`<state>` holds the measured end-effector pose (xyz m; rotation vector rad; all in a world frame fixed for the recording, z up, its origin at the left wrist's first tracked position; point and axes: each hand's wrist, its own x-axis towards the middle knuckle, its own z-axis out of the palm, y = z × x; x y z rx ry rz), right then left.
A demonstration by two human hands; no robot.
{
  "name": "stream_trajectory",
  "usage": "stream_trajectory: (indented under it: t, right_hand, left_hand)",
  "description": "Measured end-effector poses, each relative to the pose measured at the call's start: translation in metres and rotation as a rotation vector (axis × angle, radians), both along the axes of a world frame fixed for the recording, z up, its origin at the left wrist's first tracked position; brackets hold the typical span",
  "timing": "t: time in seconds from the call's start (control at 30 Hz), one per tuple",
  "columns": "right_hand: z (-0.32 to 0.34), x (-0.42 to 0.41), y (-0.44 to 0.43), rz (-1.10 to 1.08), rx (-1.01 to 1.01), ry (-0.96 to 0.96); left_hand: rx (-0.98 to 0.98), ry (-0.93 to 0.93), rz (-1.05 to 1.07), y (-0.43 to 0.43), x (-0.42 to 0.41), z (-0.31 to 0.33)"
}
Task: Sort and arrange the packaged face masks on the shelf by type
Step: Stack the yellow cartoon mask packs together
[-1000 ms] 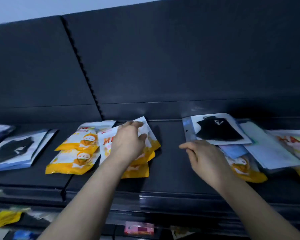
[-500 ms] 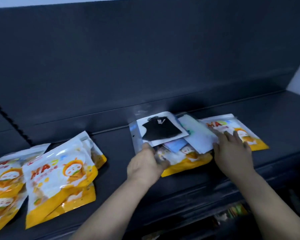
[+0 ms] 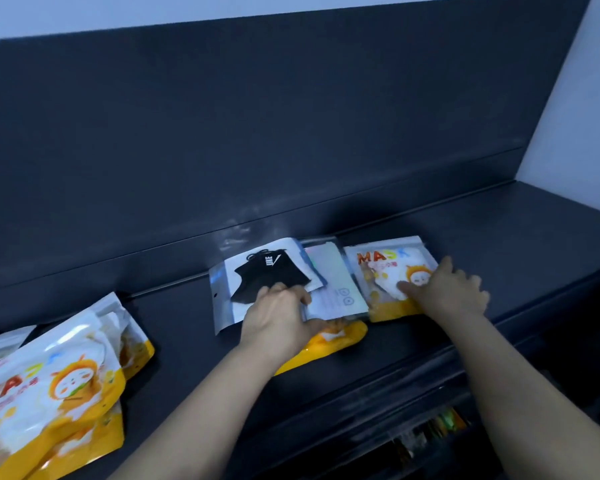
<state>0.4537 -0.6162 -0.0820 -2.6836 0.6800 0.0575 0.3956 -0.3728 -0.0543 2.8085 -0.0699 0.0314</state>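
Two bare forearms and hands, nothing worn

Both forearms are uncovered right to the frame's near edge, with no sleeve or cuff showing. The left hand (image 3: 274, 320) and right hand (image 3: 447, 289) carry no visible glove, ring, watch or band; fingernails look short and plain.

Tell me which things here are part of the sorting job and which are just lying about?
Part of the job:
black mask pack
orange MASK pack
pale pack
orange pile
shelf

Just lying about:
colourful items on the lower shelf

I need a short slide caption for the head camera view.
Left hand on the black mask pack, right hand on an orange pack, on the dark shelf.
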Motion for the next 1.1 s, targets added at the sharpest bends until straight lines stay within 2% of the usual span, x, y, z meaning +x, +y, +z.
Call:
stream_trajectory:
  t: [0.17, 0.23, 0.3, 0.4, 0.47, 0.53, 0.6, 0.7, 0.77, 0.83, 0.9, 1.0, 1.03, 1.1]
  right_hand:
    - [0.002, 0.015, -0.016, 0.000, 0.389, 0.041]
    - [-0.002, 0.014, -0.019, -0.015, 0.458, -0.099]
    - [0.001, 0.014, -0.021, -0.041, 0.531, -0.318]
    - [0.017, 0.016, -0.019, -0.113, 0.799, -0.595]
    - [0.026, 0.016, -0.012, -0.120, 1.001, -0.679]
    - [0.034, 0.012, -0.002, -0.137, 1.108, -0.740]
    - [0.038, 0.007, 0.007, -0.193, 1.129, -0.870]
    - [0.047, -0.002, 0.023, -0.261, 1.218, -1.004]
    - [0.051, -0.005, 0.036, -0.240, 1.317, -0.999]
    - [0.052, -0.008, 0.054, -0.177, 1.399, -0.936]
    - [0.051, -0.008, 0.074, -0.083, 1.477, -0.753]
    - [0.037, -0.007, 0.101, 0.054, 1.444, -0.416]
    - [0.030, -0.007, 0.108, 0.076, 1.392, -0.350]
    - [0.016, -0.007, 0.115, 0.109, 1.291, -0.276]
  left_hand:
    - [-0.028, 0.016, 0.014, 0.000, 0.007, -0.004]
    - [-0.041, 0.036, 0.016, 0.001, 0.009, -0.003]
    - [-0.071, 0.047, 0.012, 0.004, 0.009, -0.002]
    - [-0.137, 0.103, -0.049, 0.010, 0.001, 0.003]
    - [-0.063, 0.176, -0.129, 0.015, -0.007, 0.006]
    - [0.104, 0.183, -0.188, 0.021, -0.014, 0.008]
    - [0.263, 0.099, -0.242, 0.025, -0.018, 0.008]
    - [0.332, -0.034, -0.260, 0.038, -0.024, 0.012]
    - [0.416, -0.073, -0.218, 0.051, -0.027, 0.013]
    - [0.360, -0.064, -0.124, 0.063, -0.031, 0.011]
    - [0.203, 0.009, 0.033, 0.066, -0.037, 0.012]
    - [0.139, 0.171, 0.295, 0.071, -0.037, 0.001]
    - [0.064, 0.188, 0.369, 0.073, -0.034, -0.004]
    - [-0.291, 0.177, 0.510, 0.077, -0.029, -0.011]
